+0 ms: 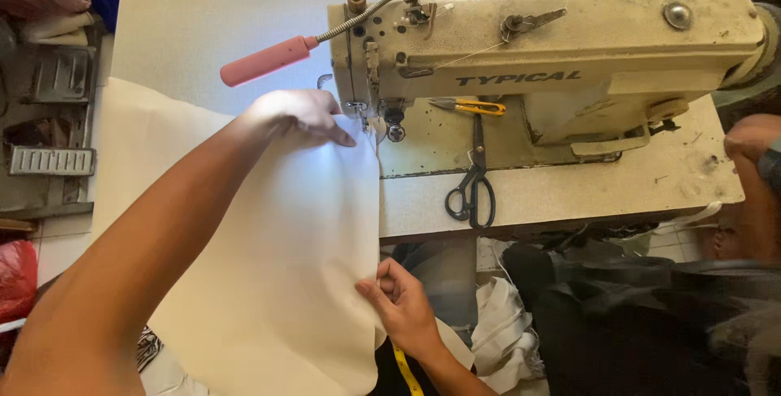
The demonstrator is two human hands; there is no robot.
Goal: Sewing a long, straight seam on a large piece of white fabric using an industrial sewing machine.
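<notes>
The large cream fabric sheet (268,266) lies across the desk's (569,189) left part, draping over its front edge. The left hand (297,115) presses it flat beside the beige sewing machine's (553,54) needle; the right hand (403,302) pinches its hanging edge. Feeding calls for steady alignment.

Lying open: bare table (203,30) left of the sewing machine (553,54). Blocking the needle side: pink lamp handle (264,61) jutting out over the cream fabric (277,258). Cluttering the bed under the machine arm: black scissors (472,180), yellow snips (472,106).
</notes>
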